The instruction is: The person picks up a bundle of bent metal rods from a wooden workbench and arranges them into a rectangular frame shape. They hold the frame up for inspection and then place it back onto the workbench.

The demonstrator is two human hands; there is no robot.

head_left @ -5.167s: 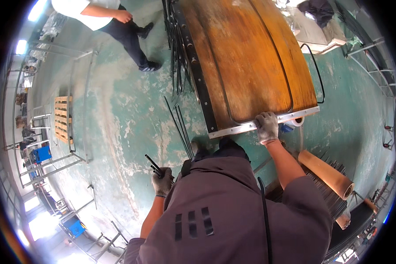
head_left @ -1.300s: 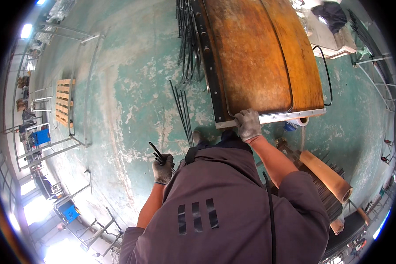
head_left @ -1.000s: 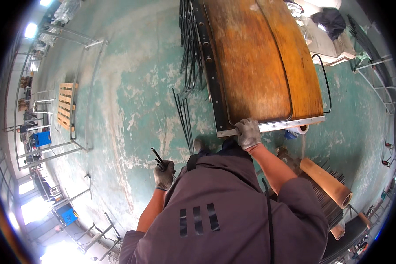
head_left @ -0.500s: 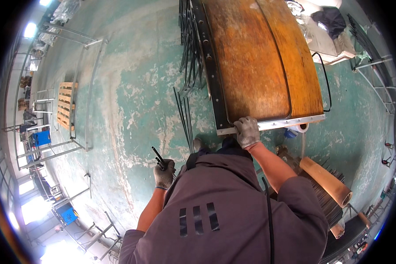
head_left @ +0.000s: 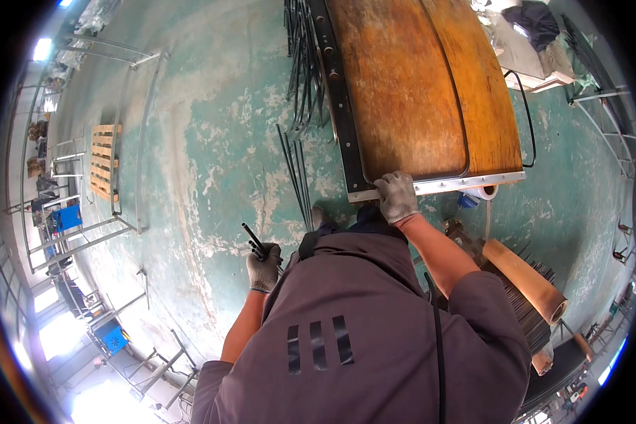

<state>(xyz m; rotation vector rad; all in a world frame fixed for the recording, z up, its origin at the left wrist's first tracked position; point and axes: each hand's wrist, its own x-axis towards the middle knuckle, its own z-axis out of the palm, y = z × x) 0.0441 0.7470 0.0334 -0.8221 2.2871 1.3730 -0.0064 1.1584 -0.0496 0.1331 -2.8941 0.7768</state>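
Observation:
My left hand [head_left: 263, 270], in a grey knitted glove, is closed around several thin black metal tubes [head_left: 253, 239] low at my left side; their ends stick out above the fist. My gloved right hand [head_left: 398, 198] is closed at the near left edge of a worn wooden worktable [head_left: 403, 92]. Its fingers lie over the corner of a black bent tube [head_left: 463, 134], which runs round the tabletop in a long U shape. A pale metal strip [head_left: 466, 183] lines the near edge, partly covered by that hand. Along the table's left side runs a black perforated rail [head_left: 340, 106].
Bent black tubes [head_left: 302, 78] hang off the table's left side, and long straight rods [head_left: 297, 177] reach toward my feet. Another bent tube [head_left: 527, 120] juts out at the right. A brown roll [head_left: 523, 279] lies at lower right. A wooden pallet [head_left: 104, 162] and metal frames stand left.
The table sits slightly higher in the picture, and my right hand has risen with its edge. My left hand still holds the black tubes, a little higher than before.

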